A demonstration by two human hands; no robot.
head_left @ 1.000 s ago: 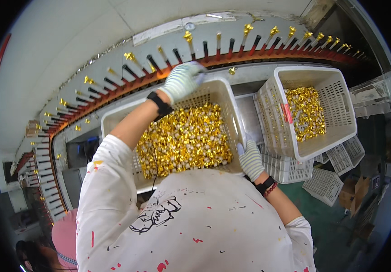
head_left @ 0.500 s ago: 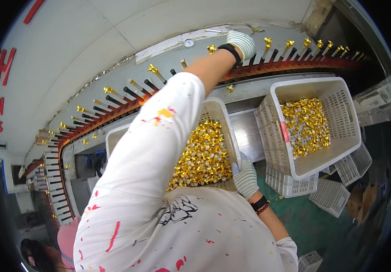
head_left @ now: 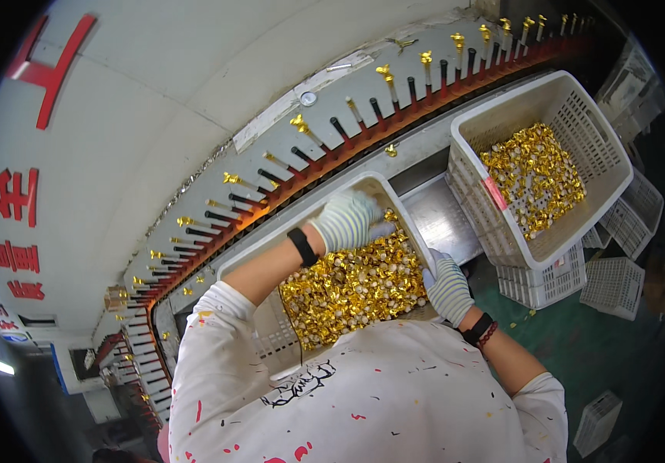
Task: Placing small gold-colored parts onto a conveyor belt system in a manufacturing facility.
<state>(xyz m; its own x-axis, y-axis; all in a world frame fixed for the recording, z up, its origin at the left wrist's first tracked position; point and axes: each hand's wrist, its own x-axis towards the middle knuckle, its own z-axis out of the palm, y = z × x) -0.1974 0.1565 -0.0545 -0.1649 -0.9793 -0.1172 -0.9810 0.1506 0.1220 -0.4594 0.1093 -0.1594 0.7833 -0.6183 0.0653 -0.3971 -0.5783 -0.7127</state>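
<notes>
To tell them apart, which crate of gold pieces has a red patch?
The right crate; its red patch faces the left crate, which shows none.

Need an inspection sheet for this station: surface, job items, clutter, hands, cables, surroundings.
Surface: bare metal surface between the two crates, shiny.
Job items: left crate, pale and perforated, holds many gold pieces; right crate holds more.
Clutter: loose gold piece on the ledge; white crates on the floor at right.
Hands: left gloved hand over the left crate, blurred, grip unclear; right gloved hand at its right rim, grip unclear.
Cables: thin dark line at the left crate, possibly a cord; unclear.
Surroundings: curved row of rods, some gold-topped; pale wall with red lettering; green floor.
</notes>
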